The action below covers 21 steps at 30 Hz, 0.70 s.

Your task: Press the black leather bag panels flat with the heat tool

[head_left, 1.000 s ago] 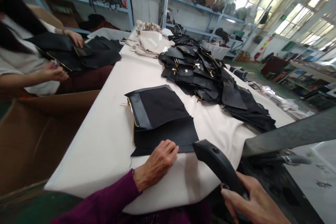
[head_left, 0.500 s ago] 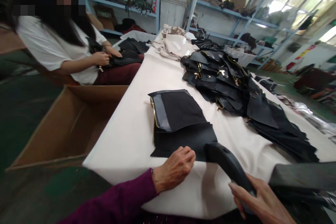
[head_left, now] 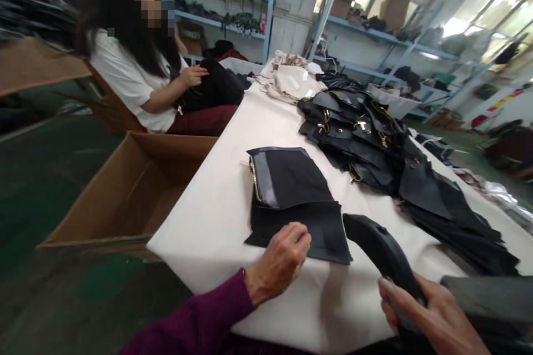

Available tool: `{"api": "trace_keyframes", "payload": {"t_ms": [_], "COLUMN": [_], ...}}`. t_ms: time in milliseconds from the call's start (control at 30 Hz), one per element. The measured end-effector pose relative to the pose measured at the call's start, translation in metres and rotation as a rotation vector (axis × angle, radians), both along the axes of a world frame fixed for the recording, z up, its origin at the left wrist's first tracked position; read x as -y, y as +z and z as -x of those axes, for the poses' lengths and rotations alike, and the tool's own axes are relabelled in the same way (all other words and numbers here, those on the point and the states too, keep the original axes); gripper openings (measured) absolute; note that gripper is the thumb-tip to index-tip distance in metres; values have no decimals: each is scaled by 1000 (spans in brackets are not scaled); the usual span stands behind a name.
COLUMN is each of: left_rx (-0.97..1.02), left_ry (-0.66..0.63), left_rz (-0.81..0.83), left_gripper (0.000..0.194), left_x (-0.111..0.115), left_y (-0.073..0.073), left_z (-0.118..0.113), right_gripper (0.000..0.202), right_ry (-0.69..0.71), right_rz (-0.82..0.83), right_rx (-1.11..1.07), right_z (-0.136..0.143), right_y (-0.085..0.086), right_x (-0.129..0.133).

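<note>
A black fabric piece (head_left: 300, 175) with a gold zipper (head_left: 255, 180) and a grey strip lies folded back on the table. Its smooth black lower panel (head_left: 320, 230) spreads toward me. My left hand (head_left: 281, 260), fingers curled together, rests at the panel's near edge; what is in the fingertips, if anything, is hidden. A curved black handheld tool (head_left: 381, 247) is gripped in my right hand (head_left: 433, 310). The tool's blunt end stands just right of the panel, apart from it.
The white-covered table (head_left: 200, 211) holds a heap of black zippered pieces (head_left: 353, 122) and beige pieces (head_left: 291, 80) farther back. An open cardboard box (head_left: 108, 199) stands at the left. Beyond it sits a co-worker (head_left: 129, 83) handling black material. A dark grey block (head_left: 491, 302) is at lower right.
The tool's end has moved off the panel's right corner to its right side, uncovering that corner. My left hand has stayed almost in place. The co-worker's hand has lifted black material.
</note>
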<state>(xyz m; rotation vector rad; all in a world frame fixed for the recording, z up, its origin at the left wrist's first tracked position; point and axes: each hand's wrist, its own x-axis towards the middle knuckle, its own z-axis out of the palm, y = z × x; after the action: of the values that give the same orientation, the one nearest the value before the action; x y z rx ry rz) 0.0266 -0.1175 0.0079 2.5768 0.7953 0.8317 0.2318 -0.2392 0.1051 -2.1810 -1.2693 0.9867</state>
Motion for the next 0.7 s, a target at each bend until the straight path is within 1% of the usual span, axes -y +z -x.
{"api": "trace_keyframes", "payload": {"t_ms": [100,167,233,333,433,600,700], "left_rx": [-34,-129,-233,-314,-312,-219,-101], "left_ry": [111,174,209,214,200,134,85], "left_rz": [-181,-213,-198,-180,-119,118,226], "left_gripper": [26,22,20,21,21,25,23], "left_x": [-30,-51,-66,-75,-77,-84,-89], "left_y": [19,27,29,19,8,-2,-7], "left_z": [-11,-17,-23,-26,-25,-21,-21], "right_gripper": [34,31,30,29,28,28,30], "right_ry": [-37,-38,-31,-17,-10,-29,-71], "right_rz": [-36,-72,-95,-110,-116,-125,-143], "right_rx": [-81,-128,-161,-207,-229,-243,-232], "right_z": [6,7,8,8,10,14,8], "right_y": [-6,-13,-20,-29,-35,-41,-38], "right_x": [-13,-20,-25,-35,-48,-69,-76]}}
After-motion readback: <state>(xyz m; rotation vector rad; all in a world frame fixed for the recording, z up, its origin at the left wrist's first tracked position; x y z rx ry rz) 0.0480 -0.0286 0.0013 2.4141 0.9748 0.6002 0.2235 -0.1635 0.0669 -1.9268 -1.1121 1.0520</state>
